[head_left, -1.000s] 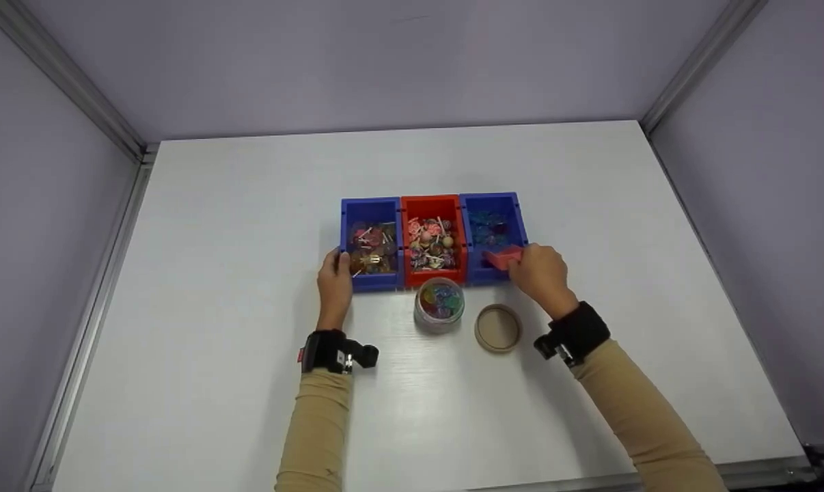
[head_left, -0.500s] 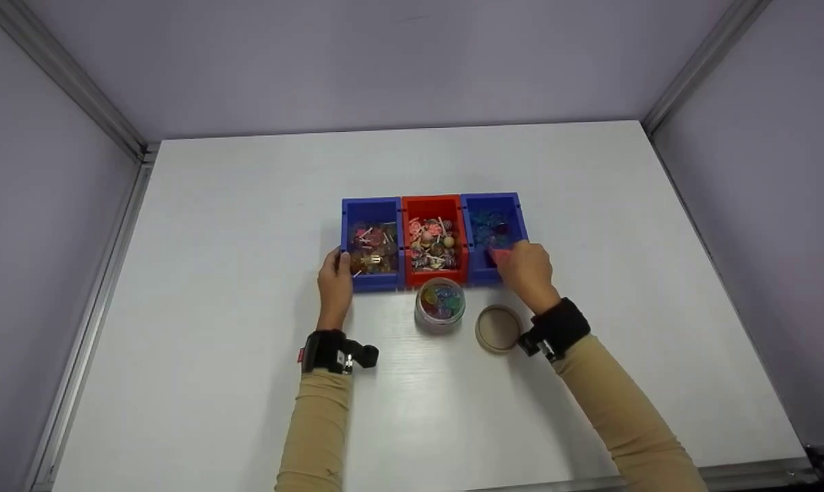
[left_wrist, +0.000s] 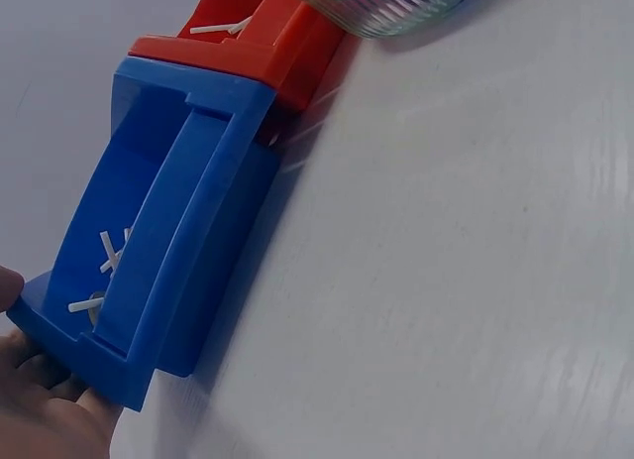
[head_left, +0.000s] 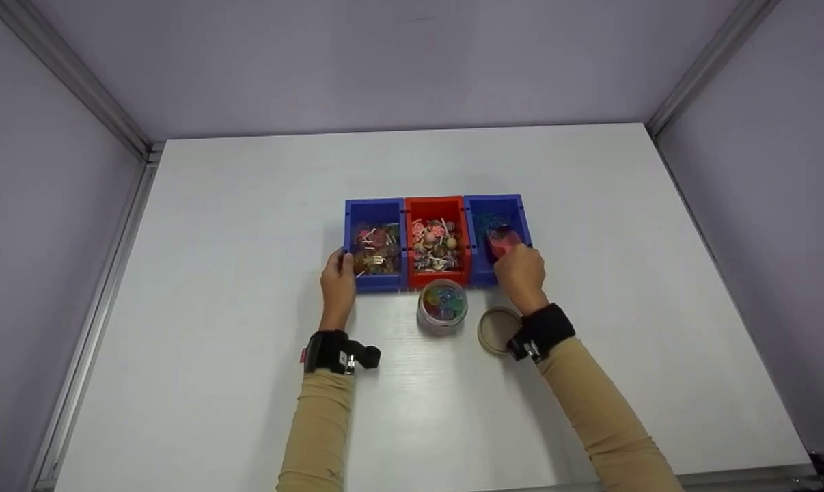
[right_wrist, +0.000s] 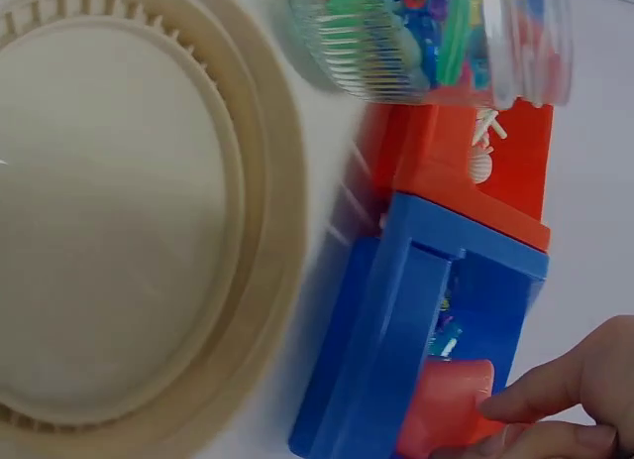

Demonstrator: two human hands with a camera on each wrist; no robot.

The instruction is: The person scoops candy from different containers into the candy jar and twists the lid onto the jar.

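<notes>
Three bins stand joined in a row. My left hand (head_left: 337,287) grips the outer side of the left blue bin (head_left: 374,210), thumb over the rim and fingers outside, as the left wrist view shows. My right hand (head_left: 521,273) holds a small red scoop (head_left: 502,239) down inside the right blue bin (head_left: 492,205), among blue, see-through pieces. In the right wrist view the thumb lies against the scoop (right_wrist: 451,404). Between the two, the red bin (head_left: 433,206) contains small lollipops and candies. The left bin holds lollipop-like pieces with white sticks.
A clear ribbed jar (head_left: 441,309) full of coloured pieces stands close in front of the red bin. To its right lies a beige round lid (head_left: 497,329), inner side up, partly beneath the right wrist camera in the head view. White table (head_left: 248,239) surrounds them.
My right hand has moved left and carried the scoop from the right bin's front right edge deeper in among the blue pieces. My left hand keeps its grip on the left bin.
</notes>
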